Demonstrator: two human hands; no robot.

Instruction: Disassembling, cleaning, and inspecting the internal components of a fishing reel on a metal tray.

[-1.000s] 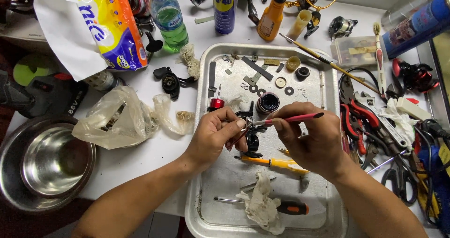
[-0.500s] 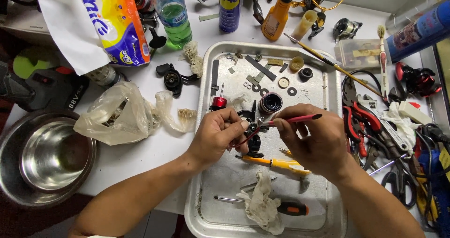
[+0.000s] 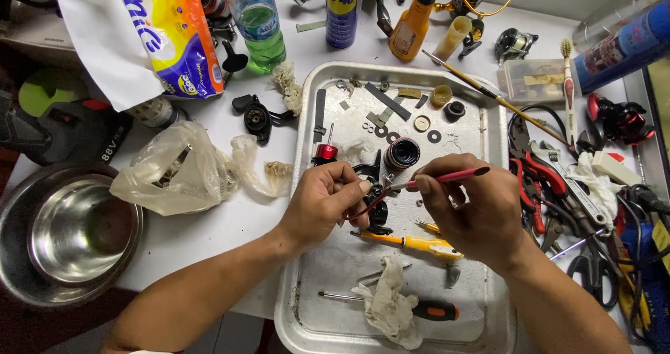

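Metal tray (image 3: 488,117) sits on the white worktop (image 3: 209,228), reaching its near edge; both hands work over the tray's middle. Left hand (image 3: 322,202) is curled shut on a small black reel part (image 3: 377,199), thumb and forefinger pinching it just above the tray floor. Right hand (image 3: 474,211) is closed in a pen grip on a red-handled brush (image 3: 447,177) — its tip touches the reel part from the right.

On the tray's near half: a yellow-handled screwdriver (image 3: 408,242) lying crosswise just below the hands, a crumpled white rag (image 3: 388,309), and a black-and-orange screwdriver (image 3: 419,308) partly under the rag. Toward the tray's far edge: a dark spool (image 3: 402,153), a red knob (image 3: 324,152), loose washers (image 3: 421,123) and small strips.

Left of the tray — a crumpled clear plastic bag (image 3: 181,172) and a black reel handle (image 3: 255,117). Steel bowl (image 3: 63,232) at the worktop's near left corner. Far edge: green bottle (image 3: 258,23), blue spray can (image 3: 343,12), orange oil bottle (image 3: 412,23). Right edge holds red-handled pliers (image 3: 537,172) among a heap of tools; individual items there are hard to tell apart.
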